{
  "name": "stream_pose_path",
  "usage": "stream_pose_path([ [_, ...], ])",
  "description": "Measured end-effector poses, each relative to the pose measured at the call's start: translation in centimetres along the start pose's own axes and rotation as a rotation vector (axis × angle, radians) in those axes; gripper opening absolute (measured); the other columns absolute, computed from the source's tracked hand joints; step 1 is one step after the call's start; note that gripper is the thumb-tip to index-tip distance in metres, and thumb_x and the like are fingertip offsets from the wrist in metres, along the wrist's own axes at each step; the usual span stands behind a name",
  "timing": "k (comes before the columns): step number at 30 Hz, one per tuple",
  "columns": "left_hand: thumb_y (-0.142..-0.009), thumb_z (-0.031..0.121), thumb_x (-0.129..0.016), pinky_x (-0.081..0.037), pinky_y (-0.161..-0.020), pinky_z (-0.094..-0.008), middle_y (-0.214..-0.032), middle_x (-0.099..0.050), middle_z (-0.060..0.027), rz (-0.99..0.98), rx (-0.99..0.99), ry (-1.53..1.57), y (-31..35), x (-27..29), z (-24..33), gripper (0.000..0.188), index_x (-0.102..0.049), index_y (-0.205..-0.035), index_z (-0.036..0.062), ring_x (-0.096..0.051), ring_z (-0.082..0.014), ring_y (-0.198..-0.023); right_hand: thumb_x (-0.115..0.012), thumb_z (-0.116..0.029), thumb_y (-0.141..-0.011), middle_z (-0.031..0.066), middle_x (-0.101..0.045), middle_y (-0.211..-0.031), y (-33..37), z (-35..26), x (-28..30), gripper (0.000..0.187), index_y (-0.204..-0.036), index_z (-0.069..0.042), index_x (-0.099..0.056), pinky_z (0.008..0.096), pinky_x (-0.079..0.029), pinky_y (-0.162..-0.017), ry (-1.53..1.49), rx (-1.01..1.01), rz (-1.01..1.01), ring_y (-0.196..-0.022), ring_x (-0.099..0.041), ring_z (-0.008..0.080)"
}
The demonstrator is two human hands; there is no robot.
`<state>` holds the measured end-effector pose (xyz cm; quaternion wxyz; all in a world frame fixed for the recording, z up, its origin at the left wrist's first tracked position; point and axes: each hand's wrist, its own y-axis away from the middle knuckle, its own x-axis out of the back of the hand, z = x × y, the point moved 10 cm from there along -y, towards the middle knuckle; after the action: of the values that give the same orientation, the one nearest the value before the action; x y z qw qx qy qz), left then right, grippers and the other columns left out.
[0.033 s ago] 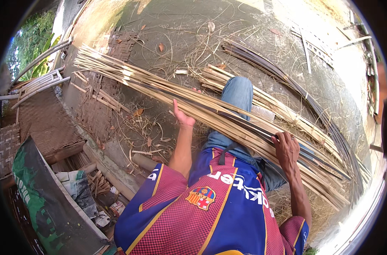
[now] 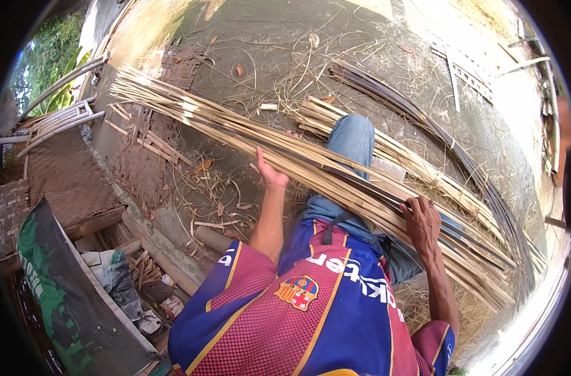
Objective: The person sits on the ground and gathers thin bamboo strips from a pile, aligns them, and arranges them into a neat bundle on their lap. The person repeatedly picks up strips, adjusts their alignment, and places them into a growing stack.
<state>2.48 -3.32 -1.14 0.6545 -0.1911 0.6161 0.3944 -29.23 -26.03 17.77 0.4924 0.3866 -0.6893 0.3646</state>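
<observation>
A long bundle of pale split-bamboo strips (image 2: pixel 229 128) slants across my lap, from the far left to the near right. Dark strips (image 2: pixel 354 182) run lengthwise among the pale ones. My left hand (image 2: pixel 272 172) cups the bundle from beneath near its middle, thumb raised on the near side and fingertips just showing on the far side. Farther right, my right hand (image 2: pixel 423 219) lies over the bundle with its fingers curled down at the dark strips. Its fingertips are partly hidden, so exactly how many strips it pinches does not show.
Beyond my bent knee (image 2: pixel 353 141) lies another pile of pale strips (image 2: pixel 417 166). A curved bundle of dark strips (image 2: pixel 423 119) is tied behind it. Thin shavings litter the concrete. At left are a woven mat (image 2: pixel 135 144), a bamboo bench (image 2: pixel 72 188) and a dark green sheet (image 2: pixel 72 282).
</observation>
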Motion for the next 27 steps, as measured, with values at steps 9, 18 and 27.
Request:
stream_pose_path([
  [9, -0.097, 0.06, -0.045, -0.027, -0.12, -0.0574, -0.153, -0.038, -0.0264, 0.005, 0.022, 0.04, -0.6, -0.4, -0.4, 0.084, -0.028, -0.152, -0.0012, -0.033, -0.0433, -0.144, -0.076, -0.032, -0.083, 0.0055, -0.064, -0.09, -1.6, 0.8, -1.7, 0.026, -0.094, -0.011, -0.066, 0.0404, -0.046, -0.076, -0.105, -0.029, -0.243, -0.084, -0.063, 0.0281],
  [18, -0.099, 0.061, -0.042, -0.025, -0.12, -0.0572, -0.156, -0.033, -0.0261, -0.007, 0.014, 0.001, -0.8, -0.8, -0.4, 0.084, -0.026, -0.154, -0.0008, -0.03, -0.0431, -0.145, -0.074, -0.031, -0.086, 0.0063, -0.063, -0.086, -1.1, 0.9, -1.3, 0.026, -0.097, -0.011, -0.062, 0.0398, -0.047, -0.072, -0.013, -0.101, -0.164, -0.08, -0.063, 0.0278],
  [27, -0.098, 0.062, -0.043, -0.027, -0.12, -0.058, -0.153, -0.038, -0.0259, -0.001, 0.034, 0.065, -0.7, -0.7, -0.4, 0.086, -0.026, -0.153, -0.0017, -0.032, -0.0435, -0.144, -0.071, -0.027, -0.09, 0.0078, -0.064, -0.077, -0.9, -1.0, 0.3, 0.019, -0.093, -0.01, -0.063, 0.039, -0.048, -0.056, -0.043, 0.124, -0.112, -0.061, -0.062, 0.0272],
])
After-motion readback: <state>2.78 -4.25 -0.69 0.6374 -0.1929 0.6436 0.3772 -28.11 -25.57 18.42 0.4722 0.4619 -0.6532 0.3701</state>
